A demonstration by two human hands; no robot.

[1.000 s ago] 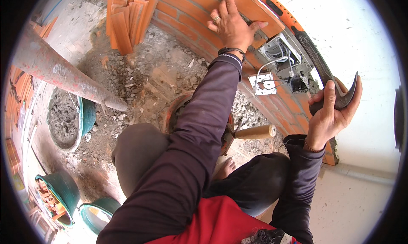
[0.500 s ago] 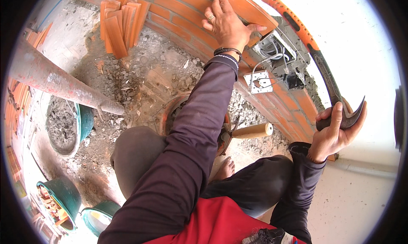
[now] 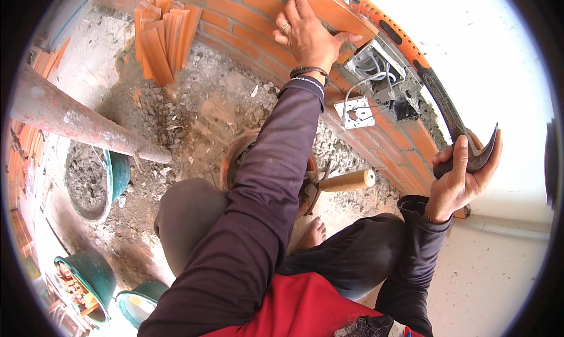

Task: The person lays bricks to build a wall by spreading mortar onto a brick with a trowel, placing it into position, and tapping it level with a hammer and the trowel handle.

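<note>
Beside one brick wall (image 3: 214, 19), right fingers (image 3: 461, 153) close around one hammer (image 3: 437, 91); left fingers (image 3: 304, 7) spread wide against one brick (image 3: 336, 14).

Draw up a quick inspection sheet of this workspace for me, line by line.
Surface: floor dusty, strewn with grey rubble.
Things in hand: orange brick at the brick wall; pick-headed hammer with an orange and black handle.
Clutter: heap of thin brick strips; wooden-handled tool near a bare foot.
Hands: left hand on the brick, thumb spread; right hand gripping the hammer by its head.
Cables: grey wires exposed at an open wall box; white mounting plate beside it.
Surroundings: paint-stained pole; green bucket holding grey mix.
</note>
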